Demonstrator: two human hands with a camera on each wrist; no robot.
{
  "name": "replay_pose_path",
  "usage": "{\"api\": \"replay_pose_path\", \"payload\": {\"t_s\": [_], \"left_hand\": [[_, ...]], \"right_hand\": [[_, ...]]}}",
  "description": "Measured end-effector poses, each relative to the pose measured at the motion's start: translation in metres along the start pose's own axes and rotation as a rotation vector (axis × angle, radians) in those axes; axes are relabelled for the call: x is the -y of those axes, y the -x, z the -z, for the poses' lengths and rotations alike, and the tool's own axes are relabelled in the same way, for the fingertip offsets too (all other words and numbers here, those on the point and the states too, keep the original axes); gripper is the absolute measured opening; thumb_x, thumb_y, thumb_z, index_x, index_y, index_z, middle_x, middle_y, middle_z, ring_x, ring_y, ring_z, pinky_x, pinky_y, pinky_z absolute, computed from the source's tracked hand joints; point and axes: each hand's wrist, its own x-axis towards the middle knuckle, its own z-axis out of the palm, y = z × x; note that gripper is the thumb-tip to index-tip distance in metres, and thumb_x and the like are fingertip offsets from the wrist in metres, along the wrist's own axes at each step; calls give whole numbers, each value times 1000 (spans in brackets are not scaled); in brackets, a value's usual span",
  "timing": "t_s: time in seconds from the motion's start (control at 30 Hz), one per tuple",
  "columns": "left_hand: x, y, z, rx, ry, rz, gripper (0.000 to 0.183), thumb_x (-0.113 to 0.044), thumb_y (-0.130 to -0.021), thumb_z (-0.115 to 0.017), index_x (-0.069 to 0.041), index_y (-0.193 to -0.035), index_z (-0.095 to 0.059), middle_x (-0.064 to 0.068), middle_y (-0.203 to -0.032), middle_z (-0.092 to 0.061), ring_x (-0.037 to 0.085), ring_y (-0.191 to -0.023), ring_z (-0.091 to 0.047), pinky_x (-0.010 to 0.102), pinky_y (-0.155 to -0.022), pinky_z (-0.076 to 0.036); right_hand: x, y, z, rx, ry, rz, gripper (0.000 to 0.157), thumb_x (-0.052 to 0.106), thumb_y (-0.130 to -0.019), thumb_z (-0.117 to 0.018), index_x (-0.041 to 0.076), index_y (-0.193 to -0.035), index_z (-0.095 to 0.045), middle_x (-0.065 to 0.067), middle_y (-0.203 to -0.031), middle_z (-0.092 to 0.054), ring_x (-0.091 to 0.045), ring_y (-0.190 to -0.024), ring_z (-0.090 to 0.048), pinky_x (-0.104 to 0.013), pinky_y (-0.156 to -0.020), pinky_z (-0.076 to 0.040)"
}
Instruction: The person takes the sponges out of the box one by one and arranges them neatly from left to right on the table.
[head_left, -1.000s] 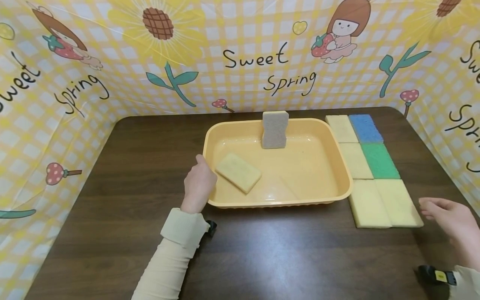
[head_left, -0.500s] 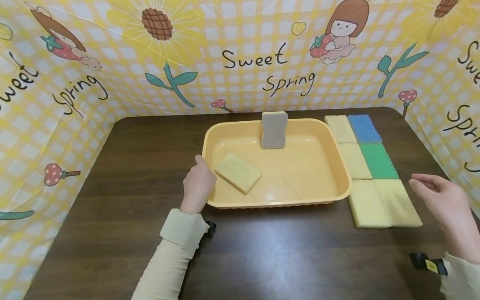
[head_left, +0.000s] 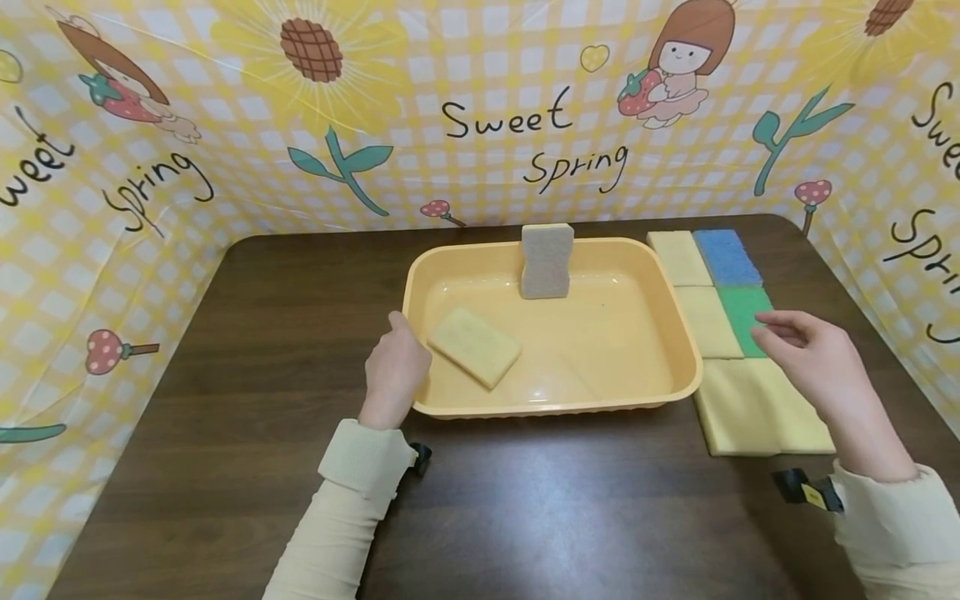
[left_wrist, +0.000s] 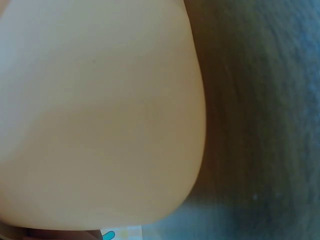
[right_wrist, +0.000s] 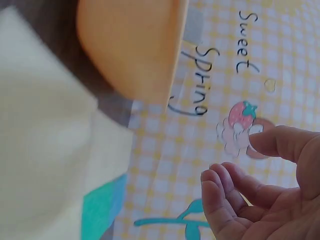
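My left hand (head_left: 396,371) grips the left rim of a pale orange plastic basin (head_left: 555,410); its fingers are mostly hidden. A yellow sponge (head_left: 476,347) lies aslant in the basin's left part. Against the back wall leans a grey-faced sponge (head_left: 547,261), upright and reaching above the rim. My right hand (head_left: 828,371) holds nothing and hovers over the sponges at the right, fingertips overlapping the green sponge (head_left: 738,312). Its thumb and loosely bent fingers stand apart in the right wrist view. Skin fills most of the left wrist view.
Beside the basin lie sponges in two columns: a blue one (head_left: 727,257) at the back, and pale yellow ones (head_left: 678,257) on the left and in front (head_left: 738,408). A checked cloth backdrop (head_left: 510,50) surrounds the dark wooden table (head_left: 525,517).
My right hand has moved leftward and away from me, from beyond the front sponges to over the green one. The left hand and basin stay in place.
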Motion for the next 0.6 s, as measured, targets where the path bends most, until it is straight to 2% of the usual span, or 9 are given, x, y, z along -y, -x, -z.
{"api": "replay_pose_path", "payload": {"t_s": [0.1, 0.3, 0.47, 0.6], "left_hand": [[0, 0, 0, -1, -1, 0, 33, -9, -92, -44, 3, -121, -34, 20, -84, -60, 28, -66, -58, 37, -53, -42], [1, 0, 0, -5, -3, -4, 34, -9, -91, -44, 3, -121, -34, 21, -84, -61, 29, -66, -59, 37, -53, -42], [1, 0, 0, -4, -2, -4, 34, -9, -91, -44, 4, -121, -34, 21, -84, -61, 29, -66, -59, 38, -54, -43], [0, 0, 0, 1, -1, -3, 35, -9, -91, -44, 3, -122, -33, 21, -85, -61, 29, -67, -59, 38, -55, -43]], "right_hand": [[13, -4, -2, 18, -16, 24, 62, 42, -99, -40, -3, -141, -39, -32, -134, -47, -45, -119, -44, -55, -86, -39], [37, -16, -7, 39, -26, 72, 63, 44, -98, -41, -2, -141, -40, -30, -133, -48, -44, -120, -46, -54, -88, -39], [55, -26, -14, 37, -28, 114, 58, 40, -98, -43, -3, -136, -46, -29, -129, -52, -41, -117, -50, -49, -88, -40], [69, -33, -19, 44, -24, 139, 56, 39, -98, -44, -3, -134, -48, -29, -128, -53, -41, -117, -51, -52, -93, -41]]}}
